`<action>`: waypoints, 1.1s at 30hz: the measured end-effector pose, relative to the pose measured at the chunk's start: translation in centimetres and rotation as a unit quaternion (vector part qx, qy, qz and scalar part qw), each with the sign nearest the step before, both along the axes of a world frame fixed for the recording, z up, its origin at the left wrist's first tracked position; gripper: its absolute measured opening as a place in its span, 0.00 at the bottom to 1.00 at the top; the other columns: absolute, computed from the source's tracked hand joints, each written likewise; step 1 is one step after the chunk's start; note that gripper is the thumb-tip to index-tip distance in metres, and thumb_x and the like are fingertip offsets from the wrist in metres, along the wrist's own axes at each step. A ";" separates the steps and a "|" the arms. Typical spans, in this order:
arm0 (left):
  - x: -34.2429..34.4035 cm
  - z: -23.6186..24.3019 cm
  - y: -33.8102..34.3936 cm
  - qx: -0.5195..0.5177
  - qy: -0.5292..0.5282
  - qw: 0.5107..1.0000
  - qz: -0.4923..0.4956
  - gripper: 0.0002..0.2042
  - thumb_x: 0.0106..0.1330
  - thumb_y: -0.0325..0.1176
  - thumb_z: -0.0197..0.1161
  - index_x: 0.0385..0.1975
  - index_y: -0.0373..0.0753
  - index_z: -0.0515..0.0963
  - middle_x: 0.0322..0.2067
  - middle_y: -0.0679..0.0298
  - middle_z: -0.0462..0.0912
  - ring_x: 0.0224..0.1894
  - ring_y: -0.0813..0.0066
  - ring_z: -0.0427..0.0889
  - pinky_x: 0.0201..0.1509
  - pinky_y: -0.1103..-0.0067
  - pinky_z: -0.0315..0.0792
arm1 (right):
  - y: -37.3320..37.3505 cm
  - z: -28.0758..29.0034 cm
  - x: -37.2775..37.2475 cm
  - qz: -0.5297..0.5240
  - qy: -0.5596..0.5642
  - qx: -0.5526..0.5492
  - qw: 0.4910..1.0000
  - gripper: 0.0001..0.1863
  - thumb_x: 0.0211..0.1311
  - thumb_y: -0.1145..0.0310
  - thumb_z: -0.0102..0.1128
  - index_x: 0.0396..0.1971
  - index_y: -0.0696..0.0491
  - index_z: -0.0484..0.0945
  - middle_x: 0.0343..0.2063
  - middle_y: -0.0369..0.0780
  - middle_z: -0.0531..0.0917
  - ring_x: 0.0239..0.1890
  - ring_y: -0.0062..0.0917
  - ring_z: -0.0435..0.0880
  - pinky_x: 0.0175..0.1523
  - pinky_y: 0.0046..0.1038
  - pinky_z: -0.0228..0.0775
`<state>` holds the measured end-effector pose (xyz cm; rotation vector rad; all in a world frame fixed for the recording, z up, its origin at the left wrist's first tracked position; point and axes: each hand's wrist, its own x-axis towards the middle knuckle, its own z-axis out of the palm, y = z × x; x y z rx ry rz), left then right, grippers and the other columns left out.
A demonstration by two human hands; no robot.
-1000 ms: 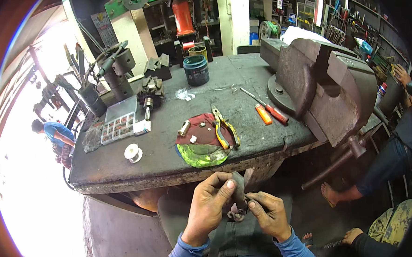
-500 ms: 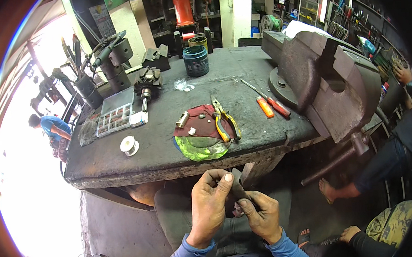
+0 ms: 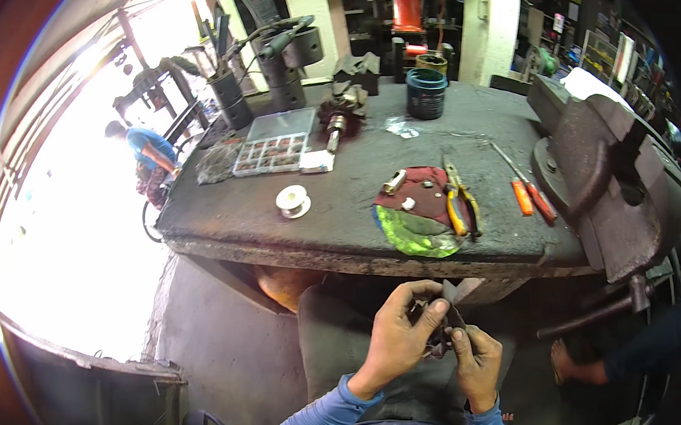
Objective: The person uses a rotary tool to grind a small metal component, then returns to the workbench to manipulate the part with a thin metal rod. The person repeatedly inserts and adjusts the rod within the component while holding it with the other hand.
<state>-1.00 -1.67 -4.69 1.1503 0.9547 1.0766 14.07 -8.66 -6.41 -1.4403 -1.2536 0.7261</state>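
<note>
Both hands are below the workbench's front edge (image 3: 335, 260). My left hand (image 3: 400, 329) is closed, thumb and fingertips pinching a dark flat strip (image 3: 450, 299) along with a small dark part behind it, too shaded to make out. My right hand (image 3: 479, 359) grips the lower end of the strip between thumb and curled fingers. Nearest on the bench lies a red and green cloth (image 3: 411, 228) bearing a small metal cylinder (image 3: 394, 183) and several small pieces, with yellow-handled pliers (image 3: 457, 206) at its right side.
A large vise (image 3: 609, 198) fills the bench's right end, beside screwdrivers (image 3: 523, 195). A spool (image 3: 294, 201), compartment box (image 3: 268, 158), metal shaft assembly (image 3: 337, 124) and dark tub (image 3: 427, 96) stand on the bench. A person (image 3: 149, 153) bends at the left; another's bare foot (image 3: 568, 362) is lower right.
The view has turned leftward, so the bench sits further right in the picture. My hands stay together on the strip, which has tilted a little between my fingers.
</note>
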 end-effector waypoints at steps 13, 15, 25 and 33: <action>-1.8 0.7 0.0 0.089 0.063 0.994 -0.007 0.10 0.71 0.30 0.69 0.48 0.35 0.83 0.40 0.61 0.84 0.41 0.77 0.84 0.44 0.78 0.79 | -0.9 0.4 -1.1 0.000 -0.067 -0.032 0.997 0.13 0.76 0.69 0.61 0.45 0.65 0.84 0.35 0.43 0.89 0.35 0.22 0.83 0.44 0.28 0.77; -1.5 0.4 0.3 0.165 0.068 0.984 0.027 0.10 0.71 0.32 0.70 0.46 0.35 0.82 0.38 0.60 0.83 0.39 0.74 0.83 0.43 0.76 0.77 | -0.6 -0.3 -1.2 0.009 -0.040 -0.039 0.998 0.14 0.77 0.67 0.60 0.45 0.66 0.84 0.35 0.41 0.88 0.36 0.20 0.81 0.43 0.28 0.76; -0.9 -0.7 -1.0 0.087 0.010 0.996 0.027 0.09 0.75 0.33 0.64 0.42 0.31 0.78 0.37 0.56 0.84 0.42 0.72 0.81 0.48 0.73 0.75 | -1.8 -1.7 -2.8 -0.002 -0.026 -0.069 0.997 0.19 0.80 0.61 0.57 0.47 0.67 0.81 0.36 0.43 0.86 0.37 0.24 0.80 0.43 0.28 0.74; -0.8 0.1 -0.2 0.120 0.034 0.991 0.039 0.06 0.75 0.29 0.62 0.40 0.32 0.76 0.36 0.59 0.79 0.39 0.73 0.80 0.44 0.73 0.75 | -0.1 -1.1 -2.4 0.047 0.048 -0.064 0.996 0.28 0.78 0.61 0.60 0.66 0.68 0.70 0.59 0.50 0.81 0.55 0.30 0.81 0.56 0.30 0.76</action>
